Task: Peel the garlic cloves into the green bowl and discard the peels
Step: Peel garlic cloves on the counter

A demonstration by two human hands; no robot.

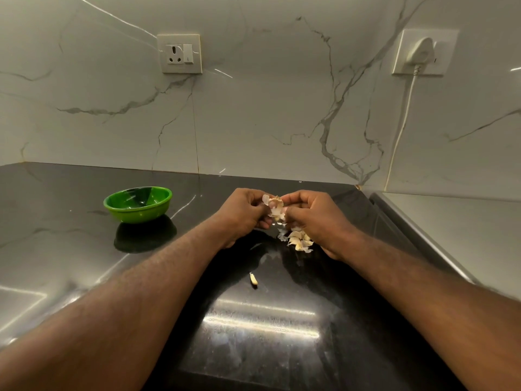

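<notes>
**Head view.** The black counter [70, 198], which I read as the work surface, runs back to a marbled wall. The green bowl [138, 213] stands on it at the left, well apart from both hands. I can make out no clove inside it.

The left hand [244, 213] and right hand [313, 218] meet above the middle of the counter. The fingers of each are curled in, pinching between them a piece of garlic [275, 206] with papery skin lifting off its top.

A pile of cloves [299, 241] lies on the counter just beneath the right hand. Their skins are on as far as I can tell, and loose flakes of peel [281, 235] lie beside them. A single clove [254, 280] lies apart, nearer to me.

Progress, in my judgement, is early. The bulb is broken up, but nothing has reached the bowl. Nearly every clove is yet to be peeled and dropped in, and the peels are yet to be gathered and thrown away. I see no bin from here.
</notes>
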